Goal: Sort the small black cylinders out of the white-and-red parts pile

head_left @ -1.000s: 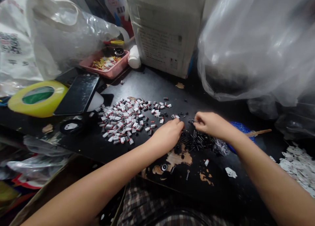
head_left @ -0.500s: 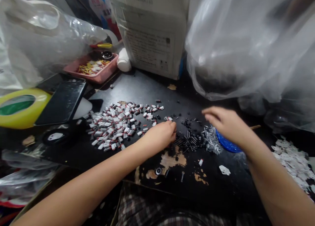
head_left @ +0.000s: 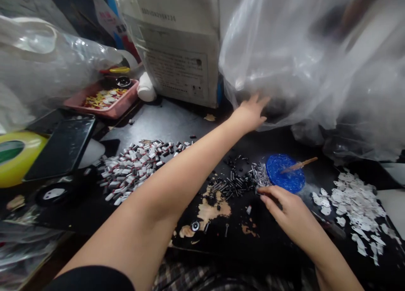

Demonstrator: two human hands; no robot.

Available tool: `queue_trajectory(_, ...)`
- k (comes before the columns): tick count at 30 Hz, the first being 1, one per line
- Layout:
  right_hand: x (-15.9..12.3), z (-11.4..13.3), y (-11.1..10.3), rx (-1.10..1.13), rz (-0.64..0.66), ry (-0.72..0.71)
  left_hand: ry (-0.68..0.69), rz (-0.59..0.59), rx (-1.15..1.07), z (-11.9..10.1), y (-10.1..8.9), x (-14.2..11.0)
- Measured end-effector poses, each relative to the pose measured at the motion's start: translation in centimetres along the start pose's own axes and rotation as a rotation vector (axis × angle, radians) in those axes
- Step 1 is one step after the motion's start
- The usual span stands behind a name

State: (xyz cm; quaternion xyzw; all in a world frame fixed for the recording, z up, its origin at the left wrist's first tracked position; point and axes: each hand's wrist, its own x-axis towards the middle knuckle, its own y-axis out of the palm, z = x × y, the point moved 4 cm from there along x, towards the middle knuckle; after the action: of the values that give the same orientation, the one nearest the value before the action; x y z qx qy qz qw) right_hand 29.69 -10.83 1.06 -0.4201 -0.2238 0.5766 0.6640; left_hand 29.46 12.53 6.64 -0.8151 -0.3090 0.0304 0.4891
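My left hand [head_left: 249, 113] is stretched far forward, fingers spread, at the lower edge of a clear plastic bag [head_left: 272, 67]; I see nothing in it. Whether its fingertips touch the bag, I cannot tell. Close to a pile of silver pins [head_left: 260, 175], my right hand [head_left: 281, 200] has its thumb and index finger nearly together around something small and dark, too small to name. Black screws [head_left: 232, 183] lie left of the pins. A blue round dish [head_left: 284, 172] with a wooden stick [head_left: 299, 165] across it stands beyond the right hand.
Left are a heap of small grey-and-red cylinders [head_left: 136, 164], a black flat tray [head_left: 63, 143] and a yellow tape roll [head_left: 25, 156]. Behind stand a pink basket [head_left: 123, 107], a white bottle [head_left: 146, 88] and a large sack [head_left: 177, 50]. White flat pieces [head_left: 354, 198] lie right.
My left hand has moved from beside the screws forward and right to the plastic bag, its fingers spreading. My right hand has come back toward me from over the blue dish to the pins.
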Motion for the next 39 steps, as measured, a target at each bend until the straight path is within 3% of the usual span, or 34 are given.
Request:
queue_trajectory(2, -0.1, -0.1, 0.8, -0.028, 0.009, -0.028, 0.069, 0.031, -0.004, -0.1, 0.5, -4.0)
queue_trajectory(4, 0.3, 0.3, 1.5, -0.092, -0.001, -0.082, 0.143, 0.133, -0.017, 0.0, 1.3, -9.3)
queue_trajectory(7, 1.6, 1.2, 2.3, -0.248, -0.035, -0.143, 0.173, 0.236, -0.015, 0.6, 2.6, -16.3)
queue_trajectory(10, 3.0, 2.0, 2.9, -0.376, -0.056, -0.17, 0.107, 0.221, 0.028, 2.0, 3.6, -19.4)
queue_trajectory(14, 3.8, 2.7, 3.8, -0.391, -0.074, -0.18, 0.029, 0.165, 0.073, 3.6, 4.0, -20.2)
queue_trajectory(19, 3.2, 2.8, 4.5, -0.348, -0.061, -0.183, -0.075, 0.08, 0.137, 5.3, 2.4, -21.6)
queue_trajectory(24, 3.1, 2.2, 3.7, -0.335, -0.057, -0.143, -0.166, 0.003, 0.237, 6.8, 0.1, -23.0)
queue_trajectory(27, 4.1, 2.2, 3.1, -0.396, -0.098, -0.068, -0.187, -0.031, 0.286, 6.1, 0.0, -22.3)
queue_trajectory(34, 6.1, 4.0, 3.4, -0.572, -0.051, -0.026, -0.135, 0.114, 0.294, 3.0, 3.5, -18.8)
queue_trajectory(39, 6.4, 4.7, 3.1, -0.603, 0.031, -0.071, -0.1, 0.231, 0.276, 3.1, 3.4, -18.3)
